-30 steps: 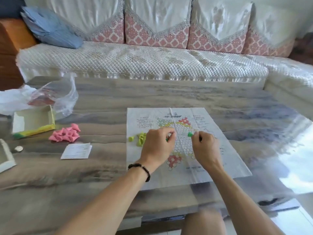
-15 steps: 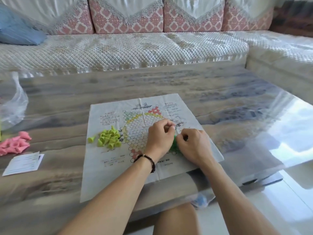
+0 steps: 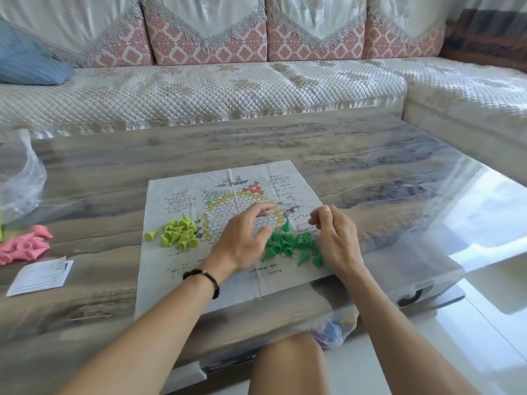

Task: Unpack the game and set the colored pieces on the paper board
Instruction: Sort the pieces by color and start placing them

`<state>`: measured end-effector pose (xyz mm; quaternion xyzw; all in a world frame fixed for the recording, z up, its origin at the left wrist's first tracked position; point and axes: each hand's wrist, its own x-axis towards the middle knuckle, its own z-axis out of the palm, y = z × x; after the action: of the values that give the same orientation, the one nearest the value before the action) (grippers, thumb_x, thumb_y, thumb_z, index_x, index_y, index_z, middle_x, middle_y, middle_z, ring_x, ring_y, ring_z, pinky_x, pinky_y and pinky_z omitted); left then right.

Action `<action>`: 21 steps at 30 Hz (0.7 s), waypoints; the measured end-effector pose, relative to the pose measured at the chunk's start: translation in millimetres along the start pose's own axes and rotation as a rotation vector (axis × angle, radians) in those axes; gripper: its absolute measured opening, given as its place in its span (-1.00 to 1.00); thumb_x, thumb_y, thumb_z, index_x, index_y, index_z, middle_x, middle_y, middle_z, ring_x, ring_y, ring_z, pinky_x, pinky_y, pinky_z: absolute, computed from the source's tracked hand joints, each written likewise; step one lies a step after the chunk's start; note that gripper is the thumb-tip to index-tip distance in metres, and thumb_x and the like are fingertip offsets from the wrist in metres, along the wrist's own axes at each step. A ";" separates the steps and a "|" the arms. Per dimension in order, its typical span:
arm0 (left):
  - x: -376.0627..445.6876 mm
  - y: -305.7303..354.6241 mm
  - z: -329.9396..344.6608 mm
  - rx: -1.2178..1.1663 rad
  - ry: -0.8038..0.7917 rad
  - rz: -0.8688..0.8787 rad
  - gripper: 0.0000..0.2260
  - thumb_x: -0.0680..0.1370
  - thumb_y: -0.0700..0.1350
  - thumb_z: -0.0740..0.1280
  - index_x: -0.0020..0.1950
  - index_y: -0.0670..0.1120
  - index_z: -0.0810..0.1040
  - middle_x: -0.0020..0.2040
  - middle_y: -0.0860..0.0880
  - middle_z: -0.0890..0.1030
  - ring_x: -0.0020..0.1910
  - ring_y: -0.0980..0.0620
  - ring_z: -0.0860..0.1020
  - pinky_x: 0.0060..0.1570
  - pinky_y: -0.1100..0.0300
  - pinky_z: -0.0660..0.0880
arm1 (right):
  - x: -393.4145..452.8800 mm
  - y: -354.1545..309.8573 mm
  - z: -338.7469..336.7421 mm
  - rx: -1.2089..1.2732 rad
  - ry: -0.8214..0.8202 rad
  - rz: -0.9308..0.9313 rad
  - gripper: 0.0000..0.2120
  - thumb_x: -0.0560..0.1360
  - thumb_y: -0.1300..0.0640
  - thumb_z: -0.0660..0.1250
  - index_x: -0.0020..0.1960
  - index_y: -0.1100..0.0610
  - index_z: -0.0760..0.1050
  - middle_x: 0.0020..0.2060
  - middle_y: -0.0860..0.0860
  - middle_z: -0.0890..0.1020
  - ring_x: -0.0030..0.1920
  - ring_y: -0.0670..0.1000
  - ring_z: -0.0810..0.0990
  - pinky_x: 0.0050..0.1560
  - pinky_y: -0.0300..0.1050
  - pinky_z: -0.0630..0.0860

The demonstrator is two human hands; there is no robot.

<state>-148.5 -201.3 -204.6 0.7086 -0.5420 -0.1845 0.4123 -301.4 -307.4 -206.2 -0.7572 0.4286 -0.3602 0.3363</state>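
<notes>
The paper board point(image 3: 176, 283), printed with a star of circles, lies flat on the table. A heap of dark green cone pieces point(image 3: 291, 243) sits on its right part, between my hands. My left hand point(image 3: 242, 238) hovers just left of the heap with fingers loosely spread and nothing in them. My right hand point(image 3: 336, 238) is at the heap's right edge, fingers loosely curled and holding nothing that I can see. A pile of lime cone pieces point(image 3: 179, 233) lies on the board's left part. Pink pieces point(image 3: 24, 248) lie off the board at the far left.
A folded white leaflet point(image 3: 41, 276) lies near the pink pieces. A clear plastic bag point(image 3: 21, 183) sits at the table's left edge. The glossy table point(image 3: 370, 172) runs back to a quilted sofa point(image 3: 199, 89). My bare knee point(image 3: 288, 366) is under the near edge.
My hands have come apart, and the dark green pieces now lie spilled in a heap on the board between them. The view shifted right and closer.
</notes>
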 end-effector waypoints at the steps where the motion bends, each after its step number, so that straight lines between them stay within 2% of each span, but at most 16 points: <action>1: -4.3 -1.9 -3.4 0.045 -0.055 0.003 -0.52 0.53 -0.12 0.26 0.46 -0.05 0.31 0.41 0.00 0.42 0.38 0.10 0.36 0.40 0.09 0.29 | -1.0 -0.5 0.4 0.003 0.004 0.006 -0.63 0.65 0.11 0.01 -0.11 0.15 0.54 -0.17 -0.02 0.62 -0.12 -0.02 0.54 0.01 0.00 0.46; 3: -12.1 -4.8 -5.2 0.166 -0.186 -0.002 -0.34 0.43 -0.07 0.29 0.52 -0.04 0.19 0.49 -0.02 0.31 0.46 0.04 0.26 0.45 -0.03 0.22 | -2.5 -3.4 6.3 -0.024 -0.021 0.004 -0.63 0.65 0.10 -0.01 -0.08 0.15 0.54 -0.13 0.00 0.62 -0.09 0.00 0.53 0.01 0.00 0.44; 5: -18.5 -8.0 -3.4 0.252 -0.239 0.005 -0.27 0.41 -0.06 0.31 0.55 -0.03 0.13 0.52 -0.01 0.25 0.49 -0.02 0.21 0.48 -0.03 0.15 | -3.0 -9.2 15.8 -0.061 -0.055 -0.018 -0.64 0.65 0.07 -0.02 -0.03 0.14 0.53 -0.10 0.02 0.63 -0.06 0.04 0.53 0.00 -0.02 0.42; 8: -23.7 -11.6 -5.1 0.322 -0.195 0.050 -0.34 0.46 -0.04 0.32 0.52 -0.06 0.18 0.46 -0.02 0.35 0.43 -0.05 0.28 0.46 0.00 0.19 | -2.6 -20.8 23.4 -0.071 -0.101 -0.060 -0.63 0.65 0.06 0.00 0.02 0.25 0.50 -0.09 0.12 0.62 -0.04 0.09 0.52 -0.11 -0.16 0.30; 10: -26.4 -14.2 -7.6 0.386 -0.177 0.068 -0.37 0.51 0.00 0.32 0.53 -0.09 0.19 0.48 -0.04 0.32 0.48 -0.03 0.21 0.50 0.01 0.10 | -0.5 -24.4 21.3 -0.043 -0.107 -0.099 -0.62 0.66 0.07 0.00 0.06 0.32 0.48 -0.05 0.19 0.60 0.00 0.12 0.52 -0.12 -0.18 0.29; 12: -29.9 -17.2 -8.7 0.452 -0.173 0.095 -0.40 0.57 0.06 0.28 0.54 -0.10 0.18 0.53 -0.02 0.24 0.53 0.03 0.10 0.52 0.07 -0.07 | 0.8 -23.5 17.6 -0.041 -0.175 -0.129 -0.62 0.67 0.04 -0.01 0.09 0.24 0.50 -0.03 0.12 0.62 0.01 0.05 0.54 -0.04 -0.22 0.34; 14: -32.7 -18.9 -6.5 0.473 -0.172 0.125 -0.47 0.60 0.08 0.21 0.53 -0.06 0.21 0.53 0.01 0.23 0.54 0.05 0.07 0.52 0.06 -0.11 | 0.4 -19.9 15.5 -0.061 -0.273 -0.108 -0.63 0.67 -0.01 -0.02 0.13 0.09 0.53 -0.06 -0.05 0.66 -0.02 -0.09 0.56 0.05 -0.26 0.40; 17: -33.8 -14.7 -0.7 0.459 -0.168 0.147 -0.55 0.63 0.03 0.18 0.51 0.00 0.25 0.50 0.02 0.30 0.53 0.03 0.11 0.51 0.02 -0.07 | -0.8 -17.1 13.7 -0.034 -0.309 -0.048 -0.61 0.67 -0.01 -0.03 0.13 0.06 0.55 -0.10 -0.09 0.69 -0.09 -0.26 0.55 -0.09 -0.49 0.35; 18: -33.7 -12.9 1.0 0.453 -0.156 0.154 -0.56 0.63 0.02 0.18 0.51 0.00 0.27 0.49 0.01 0.33 0.53 0.03 0.13 0.50 0.04 -0.06 | -1.4 -15.9 11.9 0.014 -0.293 -0.021 -0.61 0.67 -0.02 -0.03 0.10 0.06 0.56 -0.11 -0.09 0.69 -0.08 -0.24 0.56 -0.06 -0.45 0.37; 21: -34.7 -11.3 2.3 0.432 -0.146 0.146 -0.51 0.62 0.08 0.21 0.52 0.00 0.24 0.45 -0.06 0.39 0.52 0.04 0.15 0.47 0.14 -0.08 | -3.8 -9.5 3.4 0.158 -0.148 0.047 -0.57 0.65 -0.05 -0.05 0.03 0.04 0.58 -0.09 -0.07 0.69 0.01 -0.10 0.61 0.09 -0.10 0.48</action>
<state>-155.0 -169.4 -221.2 0.7242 -0.6470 -0.0850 0.2230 -296.1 -299.4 -201.1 -0.7426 0.3904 -0.3281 0.4341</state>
